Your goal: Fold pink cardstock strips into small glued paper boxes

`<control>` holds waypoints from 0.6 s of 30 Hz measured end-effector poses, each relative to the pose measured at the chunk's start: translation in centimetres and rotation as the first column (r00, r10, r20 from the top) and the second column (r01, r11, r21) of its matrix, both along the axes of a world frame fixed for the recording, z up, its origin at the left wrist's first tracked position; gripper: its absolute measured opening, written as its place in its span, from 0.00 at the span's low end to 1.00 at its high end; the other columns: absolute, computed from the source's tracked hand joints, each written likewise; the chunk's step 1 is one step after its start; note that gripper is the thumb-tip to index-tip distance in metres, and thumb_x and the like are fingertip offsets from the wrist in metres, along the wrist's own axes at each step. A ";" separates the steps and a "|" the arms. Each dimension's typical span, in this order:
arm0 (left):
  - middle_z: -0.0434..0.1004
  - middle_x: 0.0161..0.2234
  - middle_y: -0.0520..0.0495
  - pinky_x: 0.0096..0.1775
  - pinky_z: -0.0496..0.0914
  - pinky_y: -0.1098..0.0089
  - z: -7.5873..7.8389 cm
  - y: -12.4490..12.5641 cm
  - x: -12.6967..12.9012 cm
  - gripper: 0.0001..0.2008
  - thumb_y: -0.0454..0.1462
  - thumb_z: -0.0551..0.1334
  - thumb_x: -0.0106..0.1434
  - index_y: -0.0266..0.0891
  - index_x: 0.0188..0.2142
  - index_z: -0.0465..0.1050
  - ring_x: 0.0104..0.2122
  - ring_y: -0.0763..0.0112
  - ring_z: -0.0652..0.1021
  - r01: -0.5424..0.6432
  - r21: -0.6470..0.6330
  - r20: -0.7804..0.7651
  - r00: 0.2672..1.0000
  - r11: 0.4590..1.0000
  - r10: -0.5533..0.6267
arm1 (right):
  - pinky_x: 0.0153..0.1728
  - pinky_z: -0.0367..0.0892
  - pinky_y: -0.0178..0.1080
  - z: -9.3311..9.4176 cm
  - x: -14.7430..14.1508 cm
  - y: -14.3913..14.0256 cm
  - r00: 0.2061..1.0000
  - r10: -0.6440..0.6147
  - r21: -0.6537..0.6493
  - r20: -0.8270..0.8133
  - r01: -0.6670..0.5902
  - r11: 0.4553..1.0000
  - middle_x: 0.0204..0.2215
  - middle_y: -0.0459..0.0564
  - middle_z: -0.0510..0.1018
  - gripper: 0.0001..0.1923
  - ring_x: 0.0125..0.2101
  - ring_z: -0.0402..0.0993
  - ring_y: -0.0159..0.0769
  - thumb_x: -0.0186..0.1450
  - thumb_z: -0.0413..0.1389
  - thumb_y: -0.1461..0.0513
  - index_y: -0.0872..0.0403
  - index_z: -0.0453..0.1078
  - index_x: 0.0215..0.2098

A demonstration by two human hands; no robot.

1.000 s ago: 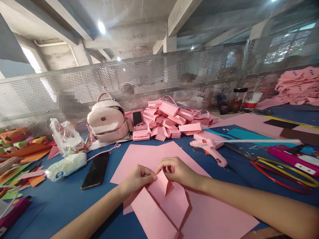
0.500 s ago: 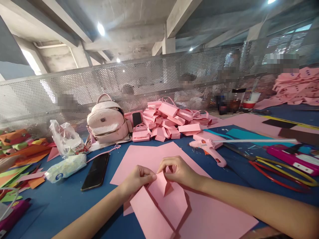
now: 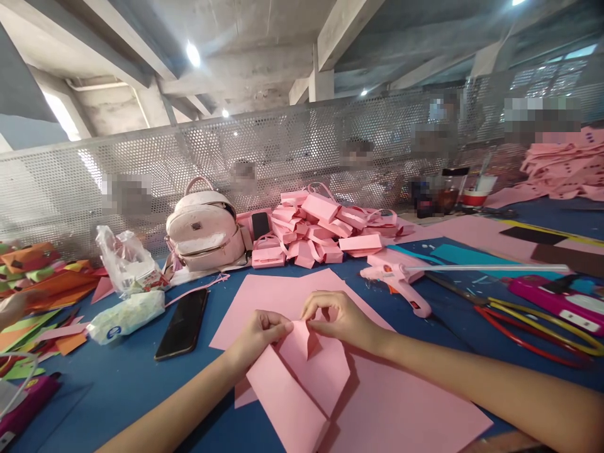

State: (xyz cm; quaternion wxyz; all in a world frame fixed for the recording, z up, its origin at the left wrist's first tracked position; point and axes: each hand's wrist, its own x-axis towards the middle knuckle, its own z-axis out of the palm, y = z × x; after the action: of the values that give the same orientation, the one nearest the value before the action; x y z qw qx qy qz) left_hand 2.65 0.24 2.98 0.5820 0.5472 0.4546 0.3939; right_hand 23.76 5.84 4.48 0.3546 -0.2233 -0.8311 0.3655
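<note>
Here both hands, left hand (image 3: 258, 336) and right hand (image 3: 340, 319), pinch shut on the folded pink paper (image 3: 302, 377); uneven pulling toward twelve o'clock could tear the flap.

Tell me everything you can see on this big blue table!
Folded pink paper piece: one, pink, near edge, pinched by both hands.
Flat pink paper sheets: several, pink, under the folded piece.
Small pink paper boxes: a pile, pink, middle back.
Pink backpack: one, pale pink, left of the pile.
Black phone: one, black, flat, left of the sheets.
Pink glue gun: one, pink, right of the sheets.
Scissors: red and yellow handles, far right.
Colourful paper scraps: many, orange and green, far left.
Left hand: shut on the fold.
Right hand: shut on the fold.
</note>
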 end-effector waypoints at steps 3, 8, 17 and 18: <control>0.68 0.17 0.51 0.22 0.53 0.75 0.0 0.1 0.0 0.28 0.57 0.70 0.48 0.31 0.24 0.76 0.17 0.79 0.63 -0.010 -0.004 0.005 1.000 1.000 0.010 | 0.31 0.63 0.36 0.0 0.0 0.1 0.999 0.023 -0.028 0.029 -0.022 0.999 0.32 0.51 0.78 0.14 0.32 0.72 0.36 0.63 0.61 0.52 0.55 0.76 0.31; 0.68 0.18 0.51 0.22 0.53 0.75 0.1 0.0 0.0 0.28 0.58 0.69 0.48 0.32 0.24 0.76 0.17 0.78 0.63 -0.016 0.013 -0.014 1.000 1.000 0.016 | 0.33 0.62 0.35 -0.1 0.0 0.4 0.994 0.096 -0.084 0.048 -0.092 0.992 0.36 0.48 0.76 0.04 0.35 0.71 0.35 0.61 0.61 0.63 0.54 0.75 0.35; 0.68 0.19 0.51 0.24 0.53 0.74 0.0 0.2 -0.2 0.27 0.56 0.69 0.49 0.30 0.26 0.77 0.20 0.78 0.63 0.022 0.038 -0.070 0.997 0.999 -0.019 | 0.31 0.58 0.33 -0.4 -0.2 0.3 0.970 0.236 -0.135 0.057 -0.227 0.965 0.33 0.45 0.71 0.10 0.33 0.66 0.32 0.53 0.55 0.74 0.55 0.70 0.29; 0.69 0.19 0.51 0.25 0.54 0.74 0.0 0.2 -0.2 0.27 0.56 0.69 0.50 0.30 0.27 0.78 0.20 0.77 0.64 0.025 0.031 -0.072 0.997 0.999 -0.022 | 0.31 0.58 0.33 -0.4 -0.2 0.3 0.968 0.245 -0.137 0.060 -0.235 0.962 0.32 0.44 0.70 0.11 0.32 0.65 0.31 0.52 0.54 0.74 0.55 0.70 0.29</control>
State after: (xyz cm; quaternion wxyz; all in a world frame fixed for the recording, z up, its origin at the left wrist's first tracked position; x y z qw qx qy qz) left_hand 2.45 0.44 3.00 0.5612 0.5755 0.4624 0.3744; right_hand 23.52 6.11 4.07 0.2608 -0.1570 -0.8396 0.4499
